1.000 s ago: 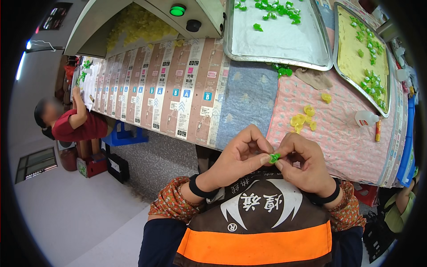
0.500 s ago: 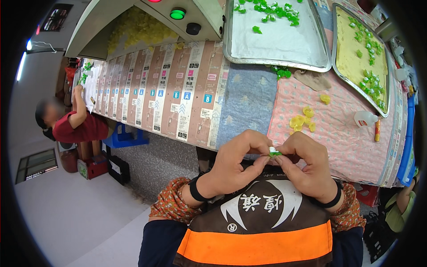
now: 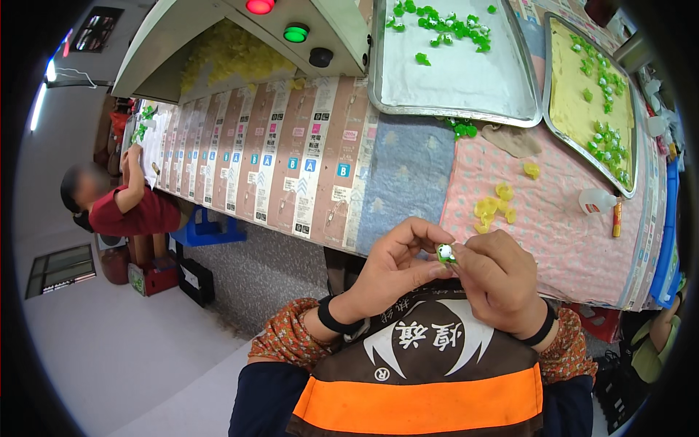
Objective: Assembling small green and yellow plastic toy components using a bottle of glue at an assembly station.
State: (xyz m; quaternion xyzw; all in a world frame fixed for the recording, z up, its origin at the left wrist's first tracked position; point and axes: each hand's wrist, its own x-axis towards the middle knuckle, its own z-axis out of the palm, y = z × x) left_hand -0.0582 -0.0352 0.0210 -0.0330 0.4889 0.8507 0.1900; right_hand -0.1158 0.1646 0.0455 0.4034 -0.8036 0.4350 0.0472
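A small green-and-white plastic piece [image 3: 445, 253] is pinched between my two hands, just off the table's front edge. My left hand [image 3: 400, 261] grips its left side between thumb and forefinger. From the other side my right hand [image 3: 496, 277] pinches it, with the remaining fingers curled in. Beyond my hands, several yellow translucent cup-shaped pieces [image 3: 486, 208] lie on the pink cloth [image 3: 466, 175]. Similar green-and-white pieces [image 3: 455, 29] are scattered in the metal tray [image 3: 437, 87] at the back.
A second tray with a yellow lining [image 3: 568, 95] stands at the far right. Near it are a clear bottle [image 3: 598, 200] and an orange tube [image 3: 617, 220]. A machine housing [image 3: 342, 44] with lit buttons covers a yellow heap. At the left sits another person [image 3: 131, 200].
The piece has turned in my fingers, so its white round part now faces up toward me. My right hand has curled further in, and the view has shifted slightly.
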